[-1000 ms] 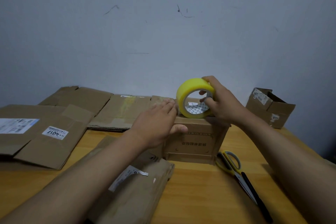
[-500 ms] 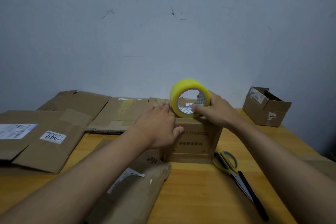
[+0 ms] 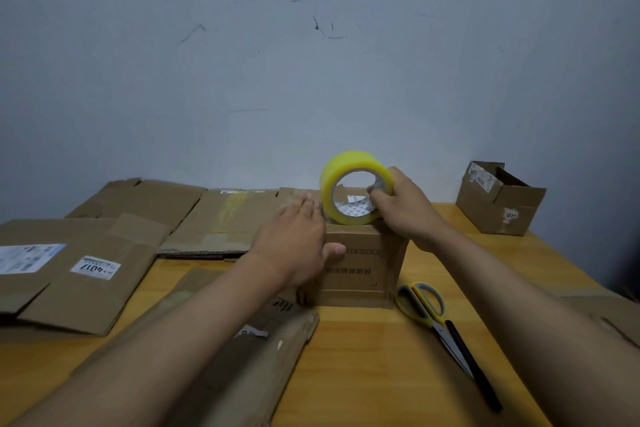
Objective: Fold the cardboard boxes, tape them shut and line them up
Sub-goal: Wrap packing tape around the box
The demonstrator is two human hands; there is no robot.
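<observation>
A small folded cardboard box (image 3: 360,264) stands in the middle of the wooden table (image 3: 374,364). A yellow roll of tape (image 3: 346,167) stands on edge on the box's top. My right hand (image 3: 405,210) grips the roll from the right, with fingers curled into its core. My left hand (image 3: 298,243) lies flat on the box's left top, fingers straight, thumb over the front face.
Yellow-handled scissors (image 3: 436,319) lie to the right of the box. Flattened cartons lie at the left (image 3: 79,270), at the back (image 3: 225,218) and under my left forearm (image 3: 249,357). An open small box (image 3: 498,201) stands at the far right by the wall.
My right hand has shifted the tape roll slightly left along the box top. The left hand stays pressed on the box.
</observation>
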